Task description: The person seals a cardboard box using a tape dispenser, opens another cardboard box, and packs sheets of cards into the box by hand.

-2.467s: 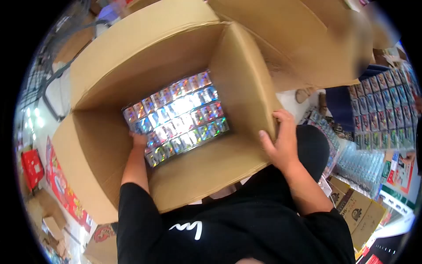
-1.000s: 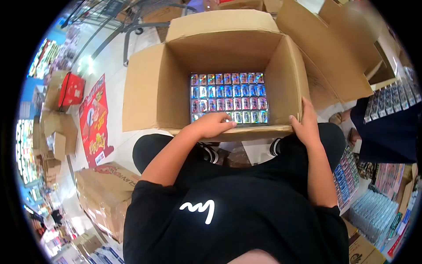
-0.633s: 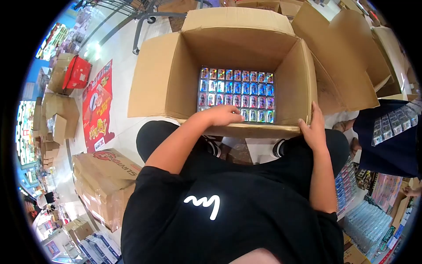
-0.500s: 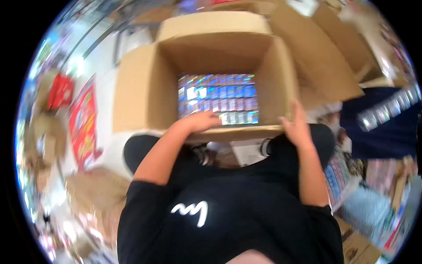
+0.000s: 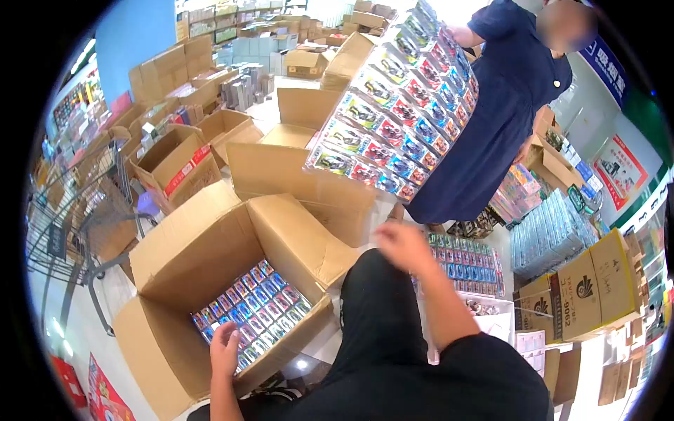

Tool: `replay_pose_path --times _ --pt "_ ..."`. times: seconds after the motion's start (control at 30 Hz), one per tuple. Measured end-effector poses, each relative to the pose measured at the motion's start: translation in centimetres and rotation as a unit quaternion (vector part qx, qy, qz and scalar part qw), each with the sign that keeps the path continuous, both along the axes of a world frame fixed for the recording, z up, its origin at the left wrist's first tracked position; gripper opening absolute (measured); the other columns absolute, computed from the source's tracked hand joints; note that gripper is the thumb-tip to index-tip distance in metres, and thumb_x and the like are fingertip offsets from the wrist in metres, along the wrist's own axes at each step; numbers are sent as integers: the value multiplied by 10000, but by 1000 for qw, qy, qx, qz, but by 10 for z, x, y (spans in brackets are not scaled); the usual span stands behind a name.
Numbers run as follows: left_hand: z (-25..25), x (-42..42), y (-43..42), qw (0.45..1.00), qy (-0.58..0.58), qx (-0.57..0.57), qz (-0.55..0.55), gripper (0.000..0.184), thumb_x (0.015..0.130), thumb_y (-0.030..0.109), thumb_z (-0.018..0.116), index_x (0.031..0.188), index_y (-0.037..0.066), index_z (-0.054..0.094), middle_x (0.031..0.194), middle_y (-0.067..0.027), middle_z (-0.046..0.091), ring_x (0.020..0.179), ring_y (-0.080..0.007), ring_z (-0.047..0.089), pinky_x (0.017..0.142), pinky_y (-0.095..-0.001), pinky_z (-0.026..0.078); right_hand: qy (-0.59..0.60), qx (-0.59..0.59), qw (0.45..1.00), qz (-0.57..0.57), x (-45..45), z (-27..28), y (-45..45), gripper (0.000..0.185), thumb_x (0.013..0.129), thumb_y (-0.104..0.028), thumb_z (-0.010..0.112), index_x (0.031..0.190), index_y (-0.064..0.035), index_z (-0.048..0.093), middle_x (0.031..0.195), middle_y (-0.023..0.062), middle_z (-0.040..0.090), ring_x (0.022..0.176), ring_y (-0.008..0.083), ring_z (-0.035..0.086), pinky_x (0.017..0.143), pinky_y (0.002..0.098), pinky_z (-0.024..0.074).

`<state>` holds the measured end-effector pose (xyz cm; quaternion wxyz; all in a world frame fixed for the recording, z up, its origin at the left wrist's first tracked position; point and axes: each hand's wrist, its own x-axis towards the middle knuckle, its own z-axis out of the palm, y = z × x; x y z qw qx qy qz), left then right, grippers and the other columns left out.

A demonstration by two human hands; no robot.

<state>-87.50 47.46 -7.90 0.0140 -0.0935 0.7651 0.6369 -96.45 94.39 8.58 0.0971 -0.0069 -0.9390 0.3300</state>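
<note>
An open cardboard box (image 5: 165, 351) stands in front of me, with rows of small colourful, shiny packs (image 5: 256, 302) on its bottom. Over the packs, at the box's near side, is my left hand (image 5: 225, 349), its fingers apart and nothing held. My right hand (image 5: 401, 245) is raised beside my knee, slightly blurred, with loosely bent fingers and nothing visible in them. Just above it hangs the lower edge of a large sheet of packaged toys (image 5: 393, 126) in clear blisters. Another person's hand (image 5: 460, 35) holds that sheet at its top.
Open cartons (image 5: 175, 158) and a wire shopping cart (image 5: 70, 221) stand to the left. The other person in a dark blue dress (image 5: 484, 133) is ahead right. Near my right arm lie more rows of packs (image 5: 467, 263), with blue-wrapped stacks (image 5: 551, 231) and a yellow-edged carton (image 5: 597, 288) beyond.
My view has swung right and up, bringing the other person and the toy sheet into view. My right hand has left the box's edge; my left hand is still at the box.
</note>
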Motion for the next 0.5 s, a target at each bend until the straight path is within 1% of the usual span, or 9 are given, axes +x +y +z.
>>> replay_pose_path --times 0.07,0.1,0.13,0.17,0.2,0.27,0.33,0.4,0.5 --pt "13 -4 3 1000 26 15 -1 298 953 79 598 1238 -10 579 1155 -105 651 997 -179 634 900 -321 498 119 -51 988 -80 -19 32 62 125 865 -142 653 911 -49 723 884 93 724 795 176 684 731 332 540" --pt "20 -4 6 998 47 34 2 273 955 66 585 1217 -7 583 1126 -91 650 948 -162 636 877 -312 500 235 -163 956 -67 -33 44 96 73 854 -98 662 885 -45 700 829 40 687 744 122 630 684 293 517" --pt "29 -4 12 997 65 31 1 251 952 60 578 1193 -9 590 1094 -84 649 900 -143 625 849 -307 498 288 -226 925 -100 -43 71 117 118 870 -118 683 949 -31 681 815 15 663 726 115 609 664 281 504" --pt "37 -4 17 997 74 3 -8 245 953 58 580 1187 -13 592 1086 -81 652 904 -135 623 825 -295 502 326 -243 902 -147 -52 103 128 207 902 -174 693 1026 -12 659 837 22 663 766 133 618 721 289 508" --pt "37 -4 20 997 78 9 -16 239 953 57 581 1182 -9 597 1075 -78 657 892 -129 624 802 -287 506 403 -149 889 -156 -74 120 157 246 918 -218 700 1047 -13 655 907 45 674 824 140 622 790 294 505" --pt "50 -2 31 997 67 7 -41 229 953 57 584 1174 2 606 1049 -73 667 867 -119 626 761 -276 514 438 -99 883 -136 -100 175 171 341 899 -281 730 1073 2 652 993 90 684 930 154 634 849 308 498" --pt "61 -1 42 997 49 -17 -64 222 952 60 593 1168 13 616 1010 -74 682 844 -122 635 742 -284 527 443 -53 893 -63 -145 218 195 534 885 -393 732 1212 15 623 1134 173 669 1067 243 632 952 364 475" --pt "63 1 51 992 43 -76 -94 211 938 70 615 1139 14 642 1043 -74 698 916 -142 656 808 -300 524 447 84 890 -44 -168 266 188 592 878 -421 730 1273 2 606 1222 219 639 1153 306 616 992 406 459" --pt "55 5 59 970 60 -187 -146 252 890 108 666 1128 26 671 1066 -130 711 1003 -227 682 882 -357 519 447 112 885 64 -214 313 186 692 782 -328 831 1342 -21 566 1256 245 622 1188 345 604 999 428 460"
